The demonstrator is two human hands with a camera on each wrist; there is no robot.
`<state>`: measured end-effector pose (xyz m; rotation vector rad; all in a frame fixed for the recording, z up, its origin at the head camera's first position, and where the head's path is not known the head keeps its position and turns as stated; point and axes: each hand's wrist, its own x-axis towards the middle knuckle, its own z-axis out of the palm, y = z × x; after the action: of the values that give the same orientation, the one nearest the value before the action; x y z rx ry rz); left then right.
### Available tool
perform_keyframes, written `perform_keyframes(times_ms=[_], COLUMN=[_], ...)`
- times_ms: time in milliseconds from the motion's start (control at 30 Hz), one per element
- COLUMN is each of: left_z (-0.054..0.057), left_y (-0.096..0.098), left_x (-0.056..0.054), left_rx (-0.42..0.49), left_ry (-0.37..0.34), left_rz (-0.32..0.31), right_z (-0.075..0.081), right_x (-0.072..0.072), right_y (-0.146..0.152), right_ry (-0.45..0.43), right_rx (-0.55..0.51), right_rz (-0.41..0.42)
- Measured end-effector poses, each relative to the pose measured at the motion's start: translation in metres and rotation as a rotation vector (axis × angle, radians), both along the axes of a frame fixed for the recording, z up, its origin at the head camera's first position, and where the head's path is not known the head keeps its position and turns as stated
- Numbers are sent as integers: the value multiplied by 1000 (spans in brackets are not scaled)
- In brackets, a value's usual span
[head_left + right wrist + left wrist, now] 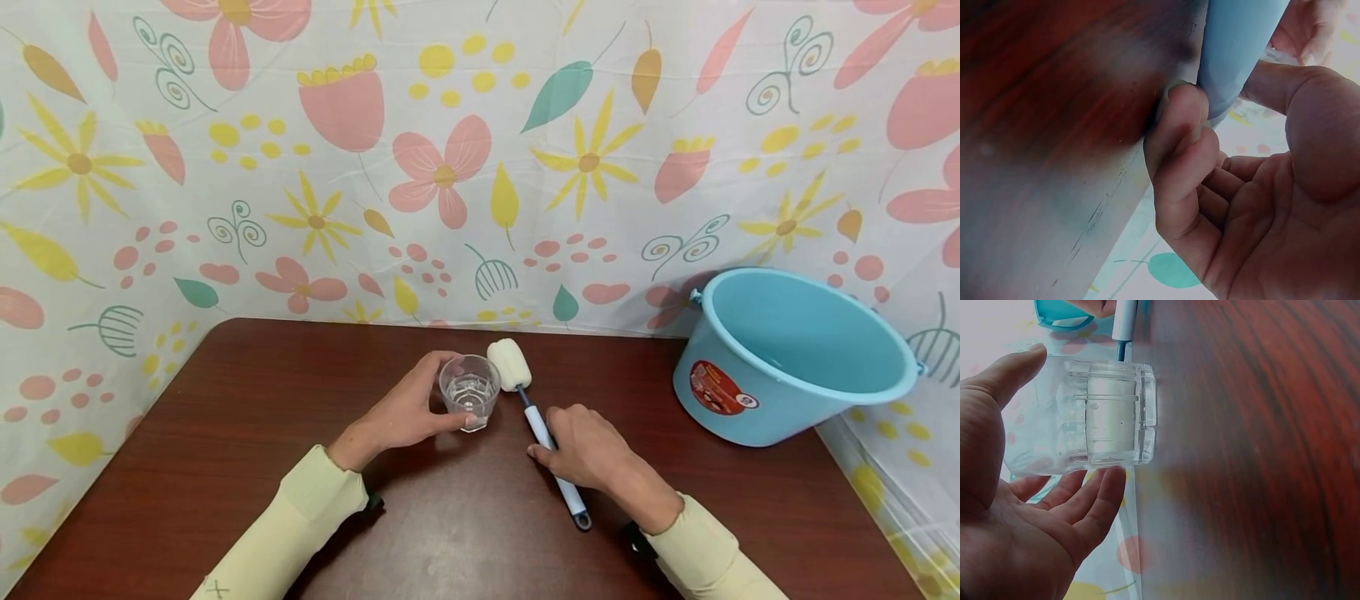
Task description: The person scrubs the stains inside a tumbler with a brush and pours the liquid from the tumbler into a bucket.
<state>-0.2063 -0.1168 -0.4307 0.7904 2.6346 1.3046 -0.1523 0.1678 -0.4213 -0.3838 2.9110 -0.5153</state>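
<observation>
A clear drinking glass (pixel 469 392) stands on the brown table. My left hand (pixel 408 408) holds it from the left, thumb at the near side and fingers around the far side. In the left wrist view, the thumb and fingers of that hand (pixel 1029 506) lie on opposite sides of the glass (pixel 1110 412). Just right of it lies a bottle brush with a white sponge head (pixel 509 364) and a pale blue handle (pixel 568 493). My right hand (pixel 588 446) grips this handle between thumb and curled fingers, seen close up in the right wrist view (pixel 1235 181).
A light blue bucket (pixel 720 367) with a red label stands at the back right of the table (pixel 450 533). Behind the table's far edge hangs a white sheet (pixel 540 150) printed with flowers and leaves.
</observation>
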Motion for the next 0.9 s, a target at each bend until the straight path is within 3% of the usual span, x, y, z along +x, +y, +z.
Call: perform_keyframes(times_ms=[600, 900], left_z=[0, -1], left_y=[0, -1], left_x=[0, 0], left_rx=[17, 15], left_ry=[-19, -22], left_rz=[-8, -5], right_z=[9, 14], right_x=[-1, -3], right_y=[12, 19], right_ry=[-31, -109], right_rx=[-136, -229], right_rz=[-44, -99])
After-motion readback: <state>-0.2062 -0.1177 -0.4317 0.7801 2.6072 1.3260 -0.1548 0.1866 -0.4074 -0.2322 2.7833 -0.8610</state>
